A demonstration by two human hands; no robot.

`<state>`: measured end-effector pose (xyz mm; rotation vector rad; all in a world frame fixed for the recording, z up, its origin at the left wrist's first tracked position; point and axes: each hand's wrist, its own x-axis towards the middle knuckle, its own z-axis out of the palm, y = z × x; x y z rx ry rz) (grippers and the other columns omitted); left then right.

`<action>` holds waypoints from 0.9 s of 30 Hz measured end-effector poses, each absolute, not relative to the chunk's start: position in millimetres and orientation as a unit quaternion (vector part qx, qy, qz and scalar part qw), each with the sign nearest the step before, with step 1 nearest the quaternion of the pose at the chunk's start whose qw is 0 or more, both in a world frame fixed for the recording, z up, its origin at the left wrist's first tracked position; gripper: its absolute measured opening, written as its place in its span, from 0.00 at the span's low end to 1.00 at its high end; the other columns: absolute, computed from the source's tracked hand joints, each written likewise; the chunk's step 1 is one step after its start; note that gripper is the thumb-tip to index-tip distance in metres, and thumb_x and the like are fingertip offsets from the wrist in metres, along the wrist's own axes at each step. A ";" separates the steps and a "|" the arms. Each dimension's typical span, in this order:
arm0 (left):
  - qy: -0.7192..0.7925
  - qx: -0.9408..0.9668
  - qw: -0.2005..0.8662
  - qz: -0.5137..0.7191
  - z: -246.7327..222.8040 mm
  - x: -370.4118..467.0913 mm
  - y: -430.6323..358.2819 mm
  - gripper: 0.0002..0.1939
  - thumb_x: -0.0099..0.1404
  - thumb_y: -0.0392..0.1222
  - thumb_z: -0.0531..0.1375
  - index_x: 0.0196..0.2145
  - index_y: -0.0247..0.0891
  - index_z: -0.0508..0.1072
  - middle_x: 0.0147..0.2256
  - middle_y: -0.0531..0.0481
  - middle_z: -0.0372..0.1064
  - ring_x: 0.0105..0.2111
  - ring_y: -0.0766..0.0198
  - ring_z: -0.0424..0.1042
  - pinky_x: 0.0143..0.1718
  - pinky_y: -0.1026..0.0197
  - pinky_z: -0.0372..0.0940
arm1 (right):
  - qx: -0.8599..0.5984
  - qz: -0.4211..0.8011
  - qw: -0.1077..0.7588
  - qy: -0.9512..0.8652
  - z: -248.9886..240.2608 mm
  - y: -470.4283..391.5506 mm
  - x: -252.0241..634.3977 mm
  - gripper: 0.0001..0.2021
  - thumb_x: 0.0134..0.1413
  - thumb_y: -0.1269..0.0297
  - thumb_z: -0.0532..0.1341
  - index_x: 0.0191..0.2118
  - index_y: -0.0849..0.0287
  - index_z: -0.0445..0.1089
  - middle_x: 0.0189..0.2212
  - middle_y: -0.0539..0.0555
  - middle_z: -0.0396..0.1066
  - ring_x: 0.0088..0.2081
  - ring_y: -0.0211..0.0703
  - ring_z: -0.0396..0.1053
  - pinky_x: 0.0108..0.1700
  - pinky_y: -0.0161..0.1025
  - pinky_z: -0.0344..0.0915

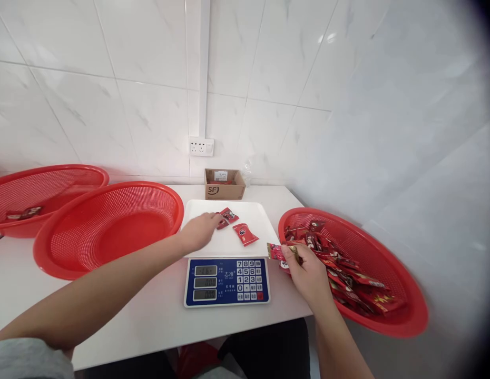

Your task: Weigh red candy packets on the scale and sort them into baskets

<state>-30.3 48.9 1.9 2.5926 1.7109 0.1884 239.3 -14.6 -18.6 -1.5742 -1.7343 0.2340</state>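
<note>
My left hand (198, 232) reaches over the white tray (207, 245) of a digital weighing scale (227, 282). Its fingers are closed at the edge of a small red snack packet (228, 215). Another red packet (245, 235) lies loose just to the right on the tray. My right hand (308, 269) pinches pink, gold and red snack packets (275, 251) between thumb and fingers. It is held beside the tray's right edge, over the rim of a red basket (411, 310) heaped with similar packets (348, 273).
Two red mesh baskets stand to the left: the nearer basket (126, 234) shows a bare bottom, the farther basket (51, 181) holds a dark red packet (24, 212). Behind the scale sits a cardboard box (225, 190), near the tiled wall with a socket (201, 147).
</note>
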 end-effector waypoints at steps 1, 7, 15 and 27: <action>0.571 0.818 0.001 0.064 6.6 -43.4 47.7 0.19 0.65 0.31 0.44 0.51 0.39 0.63 0.49 0.42 0.67 0.47 0.56 0.67 0.41 0.58 0.65 | -0.623 0.092 0.382 -0.676 -20.0 -13.0 241.0 0.20 0.57 0.46 0.49 0.25 0.56 0.63 0.28 0.55 0.70 0.31 0.46 0.66 0.34 0.40 0.61; 0.687 0.724 -0.040 0.039 23.7 -122.7 36.2 0.19 0.67 0.41 0.43 0.49 0.36 0.66 0.45 0.38 0.69 0.44 0.47 0.68 0.34 0.52 0.67 | -0.654 0.113 0.372 -0.649 -22.1 -4.5 246.4 0.20 0.55 0.45 0.49 0.25 0.56 0.63 0.27 0.54 0.70 0.31 0.47 0.66 0.34 0.40 0.60; 0.527 0.847 -0.008 0.061 11.7 -81.4 42.0 0.19 0.65 0.35 0.48 0.53 0.37 0.65 0.53 0.44 0.65 0.55 0.56 0.60 0.57 0.52 0.55 | -0.670 0.160 0.375 -0.621 -23.9 -1.0 249.2 0.21 0.53 0.44 0.51 0.29 0.57 0.68 0.28 0.54 0.73 0.32 0.48 0.68 0.34 0.40 0.61; 0.503 0.864 -0.003 -0.015 2.6 -30.7 80.3 0.20 0.62 0.30 0.48 0.51 0.40 0.65 0.47 0.41 0.67 0.44 0.55 0.69 0.39 0.56 0.65 | -0.638 0.245 0.425 -0.594 -21.4 -3.1 255.7 0.20 0.53 0.46 0.54 0.33 0.58 0.72 0.29 0.54 0.75 0.35 0.50 0.71 0.36 0.40 0.65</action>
